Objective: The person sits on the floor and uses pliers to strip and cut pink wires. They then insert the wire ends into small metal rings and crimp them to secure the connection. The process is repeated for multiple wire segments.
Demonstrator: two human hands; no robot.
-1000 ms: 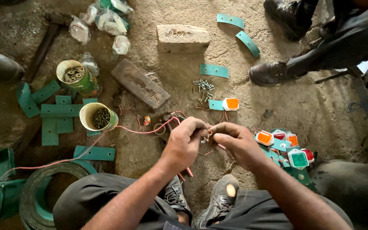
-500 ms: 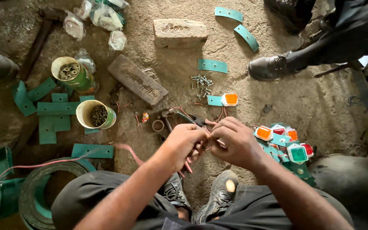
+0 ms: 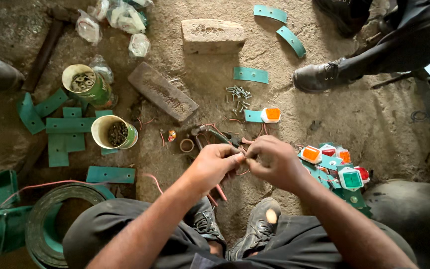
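My left hand and my right hand meet fingertip to fingertip just above the dirt floor, in front of my knees. Both pinch a thin red wire between thumb and fingers. A pink stretch of that wire hangs below the left hand toward my shoes. On the ground just beyond the hands lie pliers with teal handles and a small roll of tape. What sits at the wire's end between my fingertips is hidden.
Marker lamps with orange, red and green lenses on teal brackets are piled at the right. Screws, two bricks, two cans of hardware, teal metal strips and a rubber coil lie about. Another person's boot stands at the upper right.
The red wire that trailed across the floor to the left has been drawn in toward my hands. My hands have stayed together, pinching and working the wire.
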